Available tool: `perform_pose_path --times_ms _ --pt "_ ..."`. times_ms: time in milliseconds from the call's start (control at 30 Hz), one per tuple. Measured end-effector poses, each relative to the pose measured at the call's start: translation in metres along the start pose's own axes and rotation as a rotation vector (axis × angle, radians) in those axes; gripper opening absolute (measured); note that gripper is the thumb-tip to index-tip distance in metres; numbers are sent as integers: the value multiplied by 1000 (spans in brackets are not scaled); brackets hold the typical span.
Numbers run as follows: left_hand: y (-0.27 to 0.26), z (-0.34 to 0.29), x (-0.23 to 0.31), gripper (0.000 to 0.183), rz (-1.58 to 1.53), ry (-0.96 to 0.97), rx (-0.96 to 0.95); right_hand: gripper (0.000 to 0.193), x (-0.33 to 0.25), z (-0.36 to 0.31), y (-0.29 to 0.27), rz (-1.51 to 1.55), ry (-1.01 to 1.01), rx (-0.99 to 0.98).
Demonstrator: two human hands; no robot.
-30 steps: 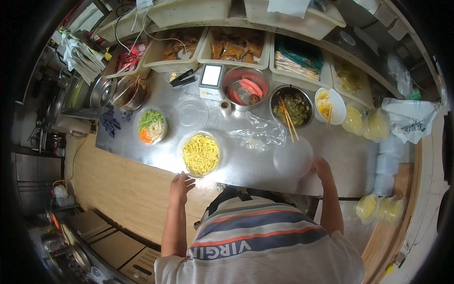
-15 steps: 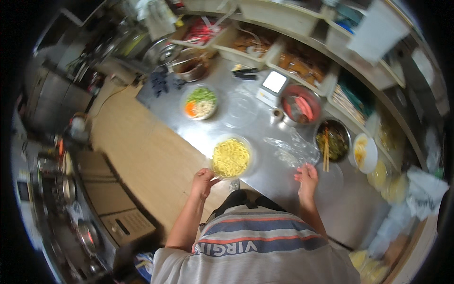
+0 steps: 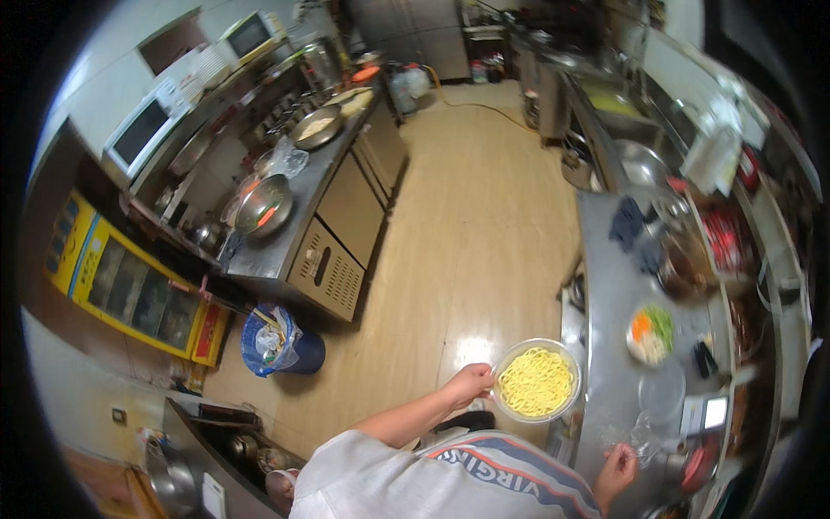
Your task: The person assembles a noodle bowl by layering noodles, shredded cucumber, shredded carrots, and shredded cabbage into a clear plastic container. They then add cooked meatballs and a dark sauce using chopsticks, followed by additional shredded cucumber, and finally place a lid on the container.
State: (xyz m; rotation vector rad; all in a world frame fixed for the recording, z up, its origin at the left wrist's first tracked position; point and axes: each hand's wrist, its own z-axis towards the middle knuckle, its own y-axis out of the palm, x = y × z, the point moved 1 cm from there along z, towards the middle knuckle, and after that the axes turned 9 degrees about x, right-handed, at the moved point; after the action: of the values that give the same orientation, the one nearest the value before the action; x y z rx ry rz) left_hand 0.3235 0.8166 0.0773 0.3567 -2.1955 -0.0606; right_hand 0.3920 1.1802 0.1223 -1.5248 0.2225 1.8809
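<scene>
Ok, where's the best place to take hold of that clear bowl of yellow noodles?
Probably by the rim, from the aisle side. The noodle bowl sits at the steel counter's edge, overhanging toward the floor, so that rim is open. The left hand already grips it there. The far side is crowded by the vegetable bowl and an empty clear bowl.

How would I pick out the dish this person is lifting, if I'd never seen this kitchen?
Find the long steel counter down the right side. At its near end, by the floor-side edge, the left hand grips the rim of a clear round bowl. It alone is heaped with plain yellow noodles; the smaller bowl beyond it holds orange, green and white vegetables.
</scene>
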Motion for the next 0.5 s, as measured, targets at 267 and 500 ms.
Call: perform_pose_path --times_ms 267,500 --pt "-195 52 96 15 -260 172 329 5 -86 49 226 91 -220 -362" --pt "-353 124 212 5 -399 343 701 5 -131 71 403 65 -503 -573"
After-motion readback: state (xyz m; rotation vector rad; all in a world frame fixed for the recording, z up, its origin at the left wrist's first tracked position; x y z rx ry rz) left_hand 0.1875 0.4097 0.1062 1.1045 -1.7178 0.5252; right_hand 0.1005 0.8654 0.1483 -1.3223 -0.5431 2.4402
